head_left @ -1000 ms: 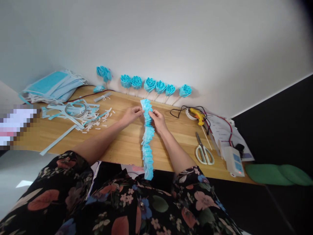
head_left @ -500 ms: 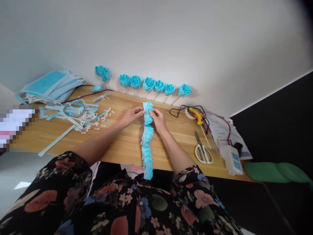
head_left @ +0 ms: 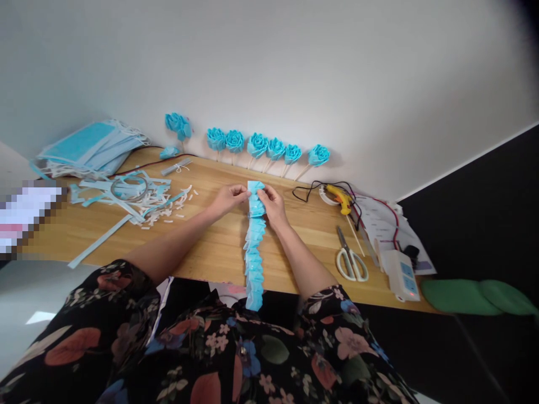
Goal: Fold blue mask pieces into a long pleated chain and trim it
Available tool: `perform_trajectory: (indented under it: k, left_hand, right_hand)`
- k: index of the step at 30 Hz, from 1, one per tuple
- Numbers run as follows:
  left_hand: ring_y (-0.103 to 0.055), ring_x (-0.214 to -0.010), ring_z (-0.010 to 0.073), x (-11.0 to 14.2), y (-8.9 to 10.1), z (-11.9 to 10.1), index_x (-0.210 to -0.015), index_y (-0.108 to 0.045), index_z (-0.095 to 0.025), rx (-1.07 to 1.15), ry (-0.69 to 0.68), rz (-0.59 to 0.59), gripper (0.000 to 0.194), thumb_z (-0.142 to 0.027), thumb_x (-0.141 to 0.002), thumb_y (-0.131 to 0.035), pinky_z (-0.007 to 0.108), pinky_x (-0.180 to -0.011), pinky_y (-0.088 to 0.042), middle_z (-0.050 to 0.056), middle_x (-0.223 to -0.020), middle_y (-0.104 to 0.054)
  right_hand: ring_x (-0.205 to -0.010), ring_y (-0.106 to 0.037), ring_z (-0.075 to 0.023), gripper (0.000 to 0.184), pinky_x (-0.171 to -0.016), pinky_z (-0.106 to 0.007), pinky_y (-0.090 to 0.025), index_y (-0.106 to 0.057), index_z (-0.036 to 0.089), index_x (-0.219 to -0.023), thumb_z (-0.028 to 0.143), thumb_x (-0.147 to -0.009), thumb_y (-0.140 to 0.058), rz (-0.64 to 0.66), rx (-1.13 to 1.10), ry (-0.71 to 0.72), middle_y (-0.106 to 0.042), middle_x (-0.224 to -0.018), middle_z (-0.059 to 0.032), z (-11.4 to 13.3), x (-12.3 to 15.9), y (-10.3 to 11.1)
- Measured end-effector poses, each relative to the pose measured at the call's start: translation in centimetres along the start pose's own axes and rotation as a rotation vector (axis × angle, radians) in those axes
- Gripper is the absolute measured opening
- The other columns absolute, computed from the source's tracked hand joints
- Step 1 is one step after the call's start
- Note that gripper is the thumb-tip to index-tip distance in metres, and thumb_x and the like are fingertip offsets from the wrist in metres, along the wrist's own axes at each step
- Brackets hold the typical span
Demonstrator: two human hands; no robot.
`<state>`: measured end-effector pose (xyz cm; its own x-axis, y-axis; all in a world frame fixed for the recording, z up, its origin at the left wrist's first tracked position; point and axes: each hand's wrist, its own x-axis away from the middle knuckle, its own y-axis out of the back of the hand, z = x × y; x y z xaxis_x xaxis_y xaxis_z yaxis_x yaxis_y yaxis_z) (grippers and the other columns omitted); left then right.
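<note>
A long strip of folded blue mask fabric runs down the middle of the view, its lower end hanging past the table's front edge. Its zigzag folds overlap along the length. My left hand pinches the left edge near the top end. On the opposite edge, my right hand grips the strip with thumb and fingers. Behind my hands, several blue fabric roses on thin sticks lean against the wall.
Left on the wooden table lie a stack of face masks, cut strips and white scraps, and a ring. At right are scissors, a yellow glue gun, papers and a power strip.
The top end of the strip sits slightly lower between my hands. Both hands keep their hold, and the rest of the view has barely shifted.
</note>
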<state>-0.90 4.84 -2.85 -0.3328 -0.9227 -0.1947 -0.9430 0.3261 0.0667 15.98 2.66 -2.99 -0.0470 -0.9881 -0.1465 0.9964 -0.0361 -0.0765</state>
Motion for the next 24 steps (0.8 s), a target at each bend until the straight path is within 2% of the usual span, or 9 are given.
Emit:
perform_trajectory:
  k: [3,7,12,17,24]
  left_hand:
    - [-0.051,-0.060,0.0113,-0.08,-0.20,0.18,-0.071,-0.059,-0.016,0.036,0.007,0.000,0.035,-0.049,-0.075,-0.071,0.026,-0.062,-0.039,-0.001,-0.064,-0.057]
    - [-0.054,-0.062,0.0113,-0.17,-0.31,0.13,-0.084,-0.061,-0.017,0.093,-0.005,-0.023,0.033,-0.046,-0.073,-0.074,0.025,-0.063,-0.042,-0.002,-0.067,-0.060]
    - [-0.050,-0.061,0.0110,-0.12,-0.24,-0.13,-0.071,-0.058,-0.017,0.059,-0.017,-0.020,0.031,-0.045,-0.075,-0.071,0.025,-0.062,-0.039,-0.002,-0.063,-0.057]
    - [-0.049,-0.060,0.0115,-0.03,-0.26,-0.25,-0.069,-0.058,-0.017,0.052,0.017,-0.029,0.026,-0.040,-0.076,-0.070,0.026,-0.062,-0.038,-0.002,-0.062,-0.056]
    - [-0.052,-0.061,0.0110,-0.14,-0.55,0.31,-0.069,-0.062,-0.015,0.054,0.030,0.014,0.021,-0.034,-0.075,-0.070,0.024,-0.062,-0.039,-0.001,-0.063,-0.060]
  right_hand:
    - [-0.058,-0.047,-0.0103,0.034,-0.055,-0.023,-0.040,-0.063,0.020,-0.075,0.053,-0.073,-0.073,-0.015,0.020,0.018,-0.055,-0.064,0.0046,0.13,0.13,-0.01]
    - [-0.056,-0.044,-0.0094,0.033,-0.054,-0.023,-0.038,-0.062,0.020,-0.074,0.050,-0.073,-0.074,-0.002,-0.007,0.026,-0.053,-0.063,0.0053,0.18,0.30,-0.09]
    - [-0.058,-0.043,-0.0102,0.035,-0.054,-0.023,-0.037,-0.061,0.020,-0.073,0.054,-0.074,-0.071,-0.001,0.031,0.005,-0.052,-0.064,0.0050,-0.04,0.34,-0.05]
    - [-0.058,-0.040,-0.0107,0.041,-0.054,-0.024,-0.035,-0.059,0.021,-0.071,0.061,-0.076,-0.066,-0.029,0.074,-0.002,-0.048,-0.063,0.0045,0.36,0.39,0.07]
    - [-0.061,-0.046,-0.0115,0.040,-0.059,-0.024,-0.040,-0.063,0.021,-0.078,0.059,-0.070,-0.072,-0.003,0.030,-0.009,-0.054,-0.066,0.0039,0.85,0.40,-0.10]
